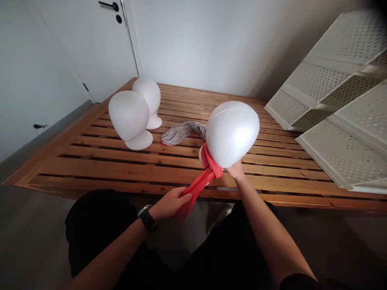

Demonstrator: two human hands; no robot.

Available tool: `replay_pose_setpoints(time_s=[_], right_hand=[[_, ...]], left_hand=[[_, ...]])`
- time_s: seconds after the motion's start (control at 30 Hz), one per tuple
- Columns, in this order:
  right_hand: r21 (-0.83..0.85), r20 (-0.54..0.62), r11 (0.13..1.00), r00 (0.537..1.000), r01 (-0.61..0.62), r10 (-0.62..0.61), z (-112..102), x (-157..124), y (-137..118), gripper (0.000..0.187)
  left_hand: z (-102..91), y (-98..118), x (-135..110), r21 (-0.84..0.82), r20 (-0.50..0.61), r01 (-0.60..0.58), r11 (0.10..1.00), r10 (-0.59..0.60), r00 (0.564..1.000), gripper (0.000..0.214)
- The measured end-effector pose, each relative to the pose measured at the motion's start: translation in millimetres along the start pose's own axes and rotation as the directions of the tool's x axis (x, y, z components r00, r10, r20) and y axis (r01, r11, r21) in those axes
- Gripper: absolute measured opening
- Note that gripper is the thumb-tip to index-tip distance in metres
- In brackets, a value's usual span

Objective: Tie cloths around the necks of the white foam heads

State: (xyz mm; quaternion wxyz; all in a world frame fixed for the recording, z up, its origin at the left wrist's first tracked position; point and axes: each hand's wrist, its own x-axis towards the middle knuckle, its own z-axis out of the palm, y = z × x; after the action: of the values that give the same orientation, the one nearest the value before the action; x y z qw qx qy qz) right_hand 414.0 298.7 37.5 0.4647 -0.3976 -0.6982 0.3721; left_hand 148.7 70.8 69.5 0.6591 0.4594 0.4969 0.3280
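Observation:
A white foam mannequin head (231,133) is tilted toward me above the near edge of the slatted wooden platform (121,165). My right hand (235,170) grips it from underneath, mostly hidden by it. A red cloth (204,177) is wrapped round the head's neck and stretches down to my left hand (169,203), which is closed on its free end. A black watch sits on my left wrist.
Two more white foam heads (130,119) (148,100) stand upright at the platform's left. A grey cloth (183,132) lies between them and the held head. White perforated shelf panels (338,100) lean at the right. A white door is behind left.

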Motion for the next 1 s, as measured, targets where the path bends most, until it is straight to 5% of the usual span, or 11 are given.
replay_pose_setpoints(time_s=[0.1, 0.2, 0.27, 0.37, 0.47, 0.67, 1.0], right_hand=[[-0.125, -0.16, 0.992, 0.987, -0.015, -0.005, -51.5, 27.3, 8.2, 0.065], [-0.218, -0.255, 0.975, 0.967, -0.032, -0.025, -99.5, 59.7, 22.1, 0.067], [-0.244, -0.261, 0.97, 0.964, -0.024, -0.042, -128.0, 84.3, 33.3, 0.074], [-0.264, -0.262, 0.964, 0.964, -0.022, -0.049, -164.1, 124.7, 50.5, 0.078], [-0.277, -0.279, 0.959, 0.96, -0.05, -0.031, -189.8, 165.6, 67.5, 0.079], [-0.253, -0.291, 0.961, 0.956, -0.112, 0.035, -201.8, 216.1, 113.0, 0.083], [-0.122, -0.292, 0.971, 0.942, -0.206, 0.163, -191.9, 216.4, 187.6, 0.049]], left_hand=[[1.5, 6.9, 33.3, 0.024, 0.029, -0.069, 0.997, 0.069, 0.997, 0.054], [0.1, 2.4, 65.4, 0.291, -0.061, -0.125, 0.948, 0.149, 0.987, 0.044], [-1.5, -8.6, 82.2, 0.58, -0.145, -0.179, 0.795, 0.317, 0.937, 0.037], [-2.3, -29.8, 97.6, 0.859, -0.103, -0.193, 0.474, 0.529, 0.842, 0.037], [0.3, -43.3, 102.8, 0.938, -0.036, -0.158, 0.307, 0.542, 0.84, 0.037], [5.7, -43.1, 104.3, 0.961, -0.041, -0.116, 0.251, 0.546, 0.837, 0.036], [6.3, -41.5, 106.2, 0.969, -0.037, -0.107, 0.224, 0.555, 0.831, 0.036]])
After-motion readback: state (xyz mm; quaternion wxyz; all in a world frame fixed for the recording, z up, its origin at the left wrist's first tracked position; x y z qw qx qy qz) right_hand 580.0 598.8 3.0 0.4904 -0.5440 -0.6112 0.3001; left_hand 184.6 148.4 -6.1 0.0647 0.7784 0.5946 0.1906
